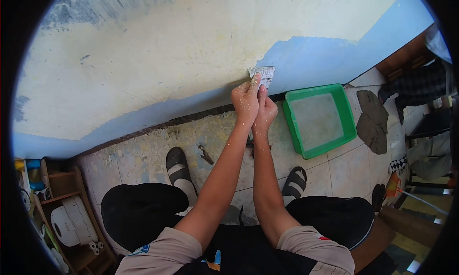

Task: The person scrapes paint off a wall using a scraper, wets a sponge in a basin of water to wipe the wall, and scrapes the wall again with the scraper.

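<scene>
Both my hands are raised together against a wall [172, 60], closed around a paint scraper. The flat, speckled blade of the scraper [263, 73] lies against the wall where bare cream plaster meets blue paint [320, 60]. My left hand [245, 104] grips it with the thumb stretched up along the blade. Pressed beside it, my right hand [266, 115] closes on the same tool, its thumb near the blade. The handle is hidden by my fingers. Small paint flakes stick to both hands and forearms.
A green basin [290, 124] with cloudy water stands at the right, beside a crumpled dark cloth [372, 122]. Paint scraps cover the tiled floor [138, 148] under the wall. A wooden shelf [62, 198] stands at left. Furniture and a dustpan [393, 185] are at far right.
</scene>
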Demonstrator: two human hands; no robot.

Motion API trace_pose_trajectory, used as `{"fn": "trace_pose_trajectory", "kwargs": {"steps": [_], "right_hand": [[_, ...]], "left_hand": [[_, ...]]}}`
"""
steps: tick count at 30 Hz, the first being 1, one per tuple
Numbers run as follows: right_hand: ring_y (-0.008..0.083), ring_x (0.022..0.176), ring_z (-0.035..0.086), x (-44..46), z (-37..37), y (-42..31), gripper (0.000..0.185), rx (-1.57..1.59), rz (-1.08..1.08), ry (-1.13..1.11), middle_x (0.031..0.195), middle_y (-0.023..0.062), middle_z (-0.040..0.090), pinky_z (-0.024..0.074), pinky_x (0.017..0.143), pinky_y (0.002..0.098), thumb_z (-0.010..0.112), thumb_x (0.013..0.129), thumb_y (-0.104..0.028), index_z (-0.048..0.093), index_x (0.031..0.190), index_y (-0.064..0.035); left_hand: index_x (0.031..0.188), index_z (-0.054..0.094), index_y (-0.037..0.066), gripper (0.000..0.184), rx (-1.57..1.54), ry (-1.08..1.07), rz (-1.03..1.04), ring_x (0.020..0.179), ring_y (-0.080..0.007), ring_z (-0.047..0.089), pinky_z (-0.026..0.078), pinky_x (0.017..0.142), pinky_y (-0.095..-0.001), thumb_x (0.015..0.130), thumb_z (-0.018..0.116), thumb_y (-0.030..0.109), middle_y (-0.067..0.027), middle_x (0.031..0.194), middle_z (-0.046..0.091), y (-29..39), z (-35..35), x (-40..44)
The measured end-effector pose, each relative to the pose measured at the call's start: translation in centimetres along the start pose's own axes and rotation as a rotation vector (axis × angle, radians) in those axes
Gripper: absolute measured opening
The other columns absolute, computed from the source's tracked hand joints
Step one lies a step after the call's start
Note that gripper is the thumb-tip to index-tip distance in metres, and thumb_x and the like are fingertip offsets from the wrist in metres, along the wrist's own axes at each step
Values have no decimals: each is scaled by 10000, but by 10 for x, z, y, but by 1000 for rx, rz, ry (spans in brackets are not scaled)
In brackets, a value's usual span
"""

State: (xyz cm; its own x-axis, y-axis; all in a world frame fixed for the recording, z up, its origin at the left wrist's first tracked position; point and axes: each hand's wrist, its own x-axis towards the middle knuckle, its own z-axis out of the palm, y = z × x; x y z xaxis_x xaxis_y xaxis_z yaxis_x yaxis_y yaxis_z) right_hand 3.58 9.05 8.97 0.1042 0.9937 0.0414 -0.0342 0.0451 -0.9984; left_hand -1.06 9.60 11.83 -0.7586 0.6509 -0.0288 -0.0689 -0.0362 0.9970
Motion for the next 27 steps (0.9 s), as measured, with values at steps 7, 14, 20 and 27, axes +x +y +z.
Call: {"fn": "trace_pose_trajectory", "kwargs": {"steps": [7,14,20,27], "right_hand": [[63,570,371,8,6,-20,577,-3,-136,-8,547,-21,463,336,489,299,574,1002,-387,565,625,50],[72,554,356,-3,5,25,548,1,-49,47,508,29,412,334,481,322,581,996,-363,598,681,85],[71,551,356,4,5,-12,542,-40,-97,28,502,35,420,337,478,324,596,989,-356,599,667,80],[71,535,412,-5,1,2,501,-13,-66,78,510,74,510,374,492,324,613,977,-359,668,743,80]], "left_hand": [[620,551,-42,471,-110,4,103,576,-68,377,353,489,-319,911,709,294,1,544,479,20,3,4],[618,575,-43,472,-63,15,-11,560,-69,413,373,492,-324,902,715,307,-7,533,498,-33,-5,1],[615,561,-41,476,-160,-8,61,558,-66,405,359,485,-306,906,712,304,-13,538,496,4,2,6],[661,629,-43,438,21,-27,-57,576,-62,438,385,503,-291,915,701,307,-21,565,551,-3,-5,-4]]}}
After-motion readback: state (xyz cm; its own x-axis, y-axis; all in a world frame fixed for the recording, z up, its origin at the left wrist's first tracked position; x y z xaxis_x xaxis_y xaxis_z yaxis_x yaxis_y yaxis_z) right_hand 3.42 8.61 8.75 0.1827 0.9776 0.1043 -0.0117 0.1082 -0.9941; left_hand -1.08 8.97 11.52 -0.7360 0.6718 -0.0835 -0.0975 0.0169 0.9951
